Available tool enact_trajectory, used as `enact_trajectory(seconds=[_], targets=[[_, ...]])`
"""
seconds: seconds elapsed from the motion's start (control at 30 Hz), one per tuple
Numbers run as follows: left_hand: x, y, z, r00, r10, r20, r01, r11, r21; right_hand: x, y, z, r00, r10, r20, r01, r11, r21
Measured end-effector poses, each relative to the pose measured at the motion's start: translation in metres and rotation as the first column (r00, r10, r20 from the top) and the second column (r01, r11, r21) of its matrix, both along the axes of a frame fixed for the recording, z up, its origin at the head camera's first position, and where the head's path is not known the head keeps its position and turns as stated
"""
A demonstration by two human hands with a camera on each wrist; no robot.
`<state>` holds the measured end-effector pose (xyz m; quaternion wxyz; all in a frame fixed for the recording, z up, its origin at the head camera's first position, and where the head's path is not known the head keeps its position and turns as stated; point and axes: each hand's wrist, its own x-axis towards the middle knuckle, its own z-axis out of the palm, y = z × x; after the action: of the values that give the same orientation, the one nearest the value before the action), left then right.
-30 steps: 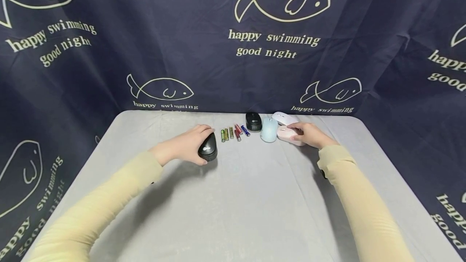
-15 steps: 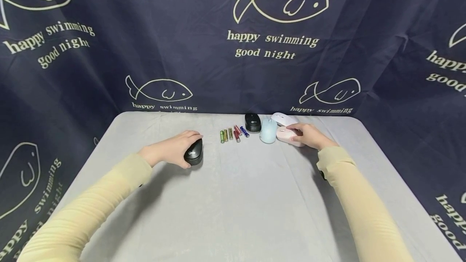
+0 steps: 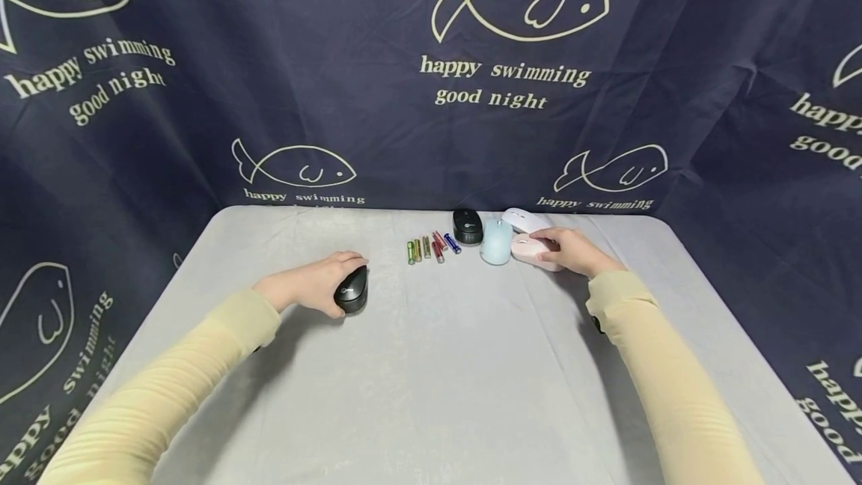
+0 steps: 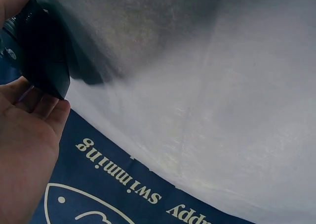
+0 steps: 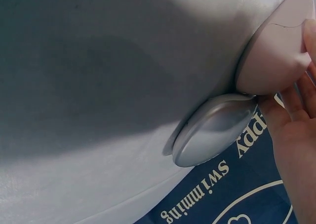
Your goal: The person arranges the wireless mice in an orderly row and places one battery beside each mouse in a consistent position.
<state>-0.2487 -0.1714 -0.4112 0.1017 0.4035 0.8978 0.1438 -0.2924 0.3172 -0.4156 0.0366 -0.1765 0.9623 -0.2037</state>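
Note:
My left hand [image 3: 311, 284] grips a black computer mouse [image 3: 352, 293] at the left of the table. In the left wrist view the thumb and fingers are on opposite sides of that black mouse [image 4: 44, 61], with its shadow on the cloth beside it. At the back right, my right hand [image 3: 581, 253] holds a pink mouse [image 3: 528, 247] between thumb and fingers. The right wrist view shows the pink mouse [image 5: 274, 51] resting close against a white mouse [image 5: 215, 132]. Part of the white mouse is hidden behind the pink one and the hand in the head view.
A light blue mouse [image 3: 497, 241] and another black mouse [image 3: 468, 226] stand left of the pink one. Between them and my left hand lie several small batteries, including a green one [image 3: 411, 253] and a blue one [image 3: 453, 244]. A dark printed curtain [image 3: 431, 148] rises behind the table [image 3: 431, 380].
My left hand has carried the black mouse left and nearer to me, away from the batteries, slowing over the last half second. The right hand stays at the pink mouse.

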Motion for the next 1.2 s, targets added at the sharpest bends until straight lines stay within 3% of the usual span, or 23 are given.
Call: enact_trajectory(seconds=[0.43, 0.77, 1.2], targets=[[-0.0003, 0.0006, 0.0049, 0.999, 0.001, 0.043, 0.001, 0.999, -0.044, 0.0011, 0.0003, 0.0039, 1.000, 0.011, 0.002, -0.011, 1.000, 0.004], [0.0004, 0.0001, 0.0030, 0.998, -0.014, 0.068, 0.015, 1.000, -0.022, 0.0020, -0.0009, 0.0050, 1.000, 0.017, 0.021, -0.017, 1.000, 0.010], [-0.0025, -0.0007, 0.0037, 0.988, 0.001, 0.153, -0.001, 1.000, -0.002, -0.0015, 0.0002, 0.0020, 1.000, 0.021, 0.013, -0.021, 1.000, 0.010]])
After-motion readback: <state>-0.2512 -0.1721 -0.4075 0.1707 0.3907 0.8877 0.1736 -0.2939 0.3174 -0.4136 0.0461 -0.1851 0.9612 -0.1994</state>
